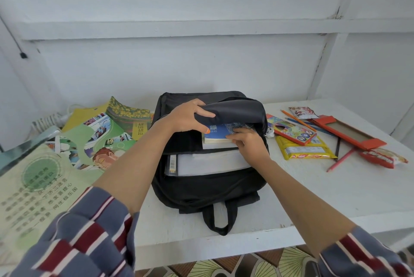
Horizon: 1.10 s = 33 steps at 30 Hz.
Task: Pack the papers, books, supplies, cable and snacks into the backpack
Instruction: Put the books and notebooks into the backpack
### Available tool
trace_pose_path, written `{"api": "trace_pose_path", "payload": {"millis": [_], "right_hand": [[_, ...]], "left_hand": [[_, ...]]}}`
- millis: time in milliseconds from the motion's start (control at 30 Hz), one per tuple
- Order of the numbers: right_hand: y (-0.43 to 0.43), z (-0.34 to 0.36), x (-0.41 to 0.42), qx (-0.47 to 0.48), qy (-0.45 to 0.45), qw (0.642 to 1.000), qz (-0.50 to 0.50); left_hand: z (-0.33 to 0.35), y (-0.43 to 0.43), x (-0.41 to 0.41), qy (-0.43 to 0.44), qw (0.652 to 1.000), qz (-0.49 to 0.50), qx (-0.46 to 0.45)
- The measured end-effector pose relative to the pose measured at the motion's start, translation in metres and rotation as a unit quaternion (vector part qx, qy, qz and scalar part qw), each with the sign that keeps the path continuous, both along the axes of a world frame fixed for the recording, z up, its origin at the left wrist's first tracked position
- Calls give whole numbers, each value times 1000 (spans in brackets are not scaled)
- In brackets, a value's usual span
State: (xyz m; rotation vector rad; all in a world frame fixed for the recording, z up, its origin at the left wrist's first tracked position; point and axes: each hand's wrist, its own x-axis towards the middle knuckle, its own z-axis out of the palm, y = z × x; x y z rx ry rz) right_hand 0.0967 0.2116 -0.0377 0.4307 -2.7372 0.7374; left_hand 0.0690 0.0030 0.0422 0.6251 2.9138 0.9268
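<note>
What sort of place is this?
Likely a home study corner, though I can't be sure: a white table against a plain painted wall, children's books and a pencil box beside a black backpack.

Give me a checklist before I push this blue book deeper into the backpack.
1. The flap lifted by the left hand: ok.
2. Grip of the right hand on the blue book: ok.
3. Book fully inside the backpack: not ok, near end shows.
4. Room deeper under the flap: cannot tell, hidden.
5. The yellow snack packet and crayon box packed: not ok, both on the table.
</note>
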Motion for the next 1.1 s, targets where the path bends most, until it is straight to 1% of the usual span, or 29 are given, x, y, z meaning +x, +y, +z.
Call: {"api": "trace_pose_path", "payload": {"millis": [400, 500, 667, 767, 867, 1000, 1100], "right_hand": [[5, -2, -2, 5, -5, 1000, 18], [9, -5, 5, -21, -1, 1000, 18], [16, -1, 22, -58, 3, 998, 30], [19, 7, 35, -116, -10, 993, 33], [16, 15, 47, -158, -17, 986, 41], [2, 27, 59, -193, -26, 980, 44], [-12, 35, 68, -199, -30, 978, 58]], "left_hand": [[-2, 1, 1, -24, 1000, 7, 8], [-2, 2, 5, -32, 999, -1, -10], [-5, 3, 15, -81, 995, -15, -48], [-7, 5, 26, -94, 994, -24, -55], [-10, 3, 38, -73, 997, -18, -24], [-16, -8, 58, 14, 998, 20, 63], [-19, -22, 74, 58, 993, 51, 94]]}}
